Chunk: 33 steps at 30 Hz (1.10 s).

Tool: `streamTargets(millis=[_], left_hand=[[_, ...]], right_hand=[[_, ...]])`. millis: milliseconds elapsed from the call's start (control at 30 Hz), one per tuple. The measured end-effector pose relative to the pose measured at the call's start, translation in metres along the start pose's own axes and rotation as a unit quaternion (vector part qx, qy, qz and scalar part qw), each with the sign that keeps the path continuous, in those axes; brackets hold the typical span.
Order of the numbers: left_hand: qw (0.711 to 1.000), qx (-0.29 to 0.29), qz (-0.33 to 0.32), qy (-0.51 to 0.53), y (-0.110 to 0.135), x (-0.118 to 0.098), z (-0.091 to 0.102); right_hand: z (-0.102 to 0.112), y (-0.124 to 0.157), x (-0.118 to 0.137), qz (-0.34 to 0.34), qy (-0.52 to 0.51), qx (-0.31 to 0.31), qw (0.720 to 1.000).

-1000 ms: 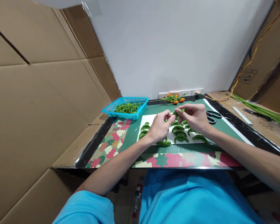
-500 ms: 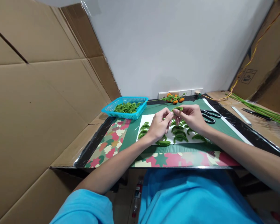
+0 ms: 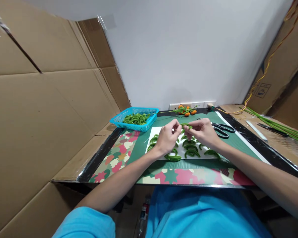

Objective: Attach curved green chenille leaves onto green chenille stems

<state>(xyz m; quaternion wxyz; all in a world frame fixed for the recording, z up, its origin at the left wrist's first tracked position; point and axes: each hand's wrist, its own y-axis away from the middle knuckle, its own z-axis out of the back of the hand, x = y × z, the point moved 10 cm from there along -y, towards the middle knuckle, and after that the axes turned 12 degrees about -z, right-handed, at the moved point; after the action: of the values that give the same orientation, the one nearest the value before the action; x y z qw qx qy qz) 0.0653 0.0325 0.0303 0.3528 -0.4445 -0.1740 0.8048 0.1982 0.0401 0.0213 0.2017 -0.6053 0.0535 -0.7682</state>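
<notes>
Curved pieces: are lying in rows on the white sheet, apparently shaped.
Blue basket: is holding green pieces, 10 o'clock from the hands; finished or waiting, cannot tell.
Green strip: is bridging both hands, apparently unfinished.
Left hand: grip is pinching strip's left end, 2 o'clock.
Right hand: grip is pinching right end, 10 o'clock.

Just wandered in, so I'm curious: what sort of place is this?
Probably a small craft workspace: curved green fuzzy pieces on white paper, a blue basket of similar green pieces, and black-handled scissors.
</notes>
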Motion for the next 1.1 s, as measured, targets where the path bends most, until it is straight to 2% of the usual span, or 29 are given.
streamTargets(millis=[133,267,367,533,733,833,933,1100], left_hand=[[0.995,0.014,-0.010,-0.096,0.001,-0.005,0.004],[0.988,0.036,-0.018,-0.151,0.003,-0.010,0.004],[0.987,0.043,-0.019,-0.151,0.005,-0.010,0.001],[0.992,0.043,-0.017,-0.120,0.006,-0.007,-0.002],[0.993,0.046,-0.009,-0.104,0.002,0.001,0.001],[0.996,0.021,-0.006,-0.087,-0.004,0.008,0.013],[0.991,-0.006,0.005,-0.131,-0.012,0.018,0.033],[0.953,-0.001,0.039,-0.301,-0.020,0.042,0.068]], right_hand=[[0.002,0.002,0.004,0.010,0.045,-0.016,0.999],[0.007,0.003,0.002,0.031,-0.014,-0.039,0.999],[0.012,0.005,0.003,0.062,-0.019,-0.070,0.995],[0.013,0.009,0.012,0.112,0.074,-0.126,0.983],[0.011,0.007,0.014,0.122,0.083,-0.122,0.982],[0.012,0.004,0.014,0.122,0.085,-0.099,0.984],[0.019,0.004,0.016,0.133,0.138,-0.116,0.974],[0.025,0.009,0.024,0.180,0.296,-0.167,0.923]])
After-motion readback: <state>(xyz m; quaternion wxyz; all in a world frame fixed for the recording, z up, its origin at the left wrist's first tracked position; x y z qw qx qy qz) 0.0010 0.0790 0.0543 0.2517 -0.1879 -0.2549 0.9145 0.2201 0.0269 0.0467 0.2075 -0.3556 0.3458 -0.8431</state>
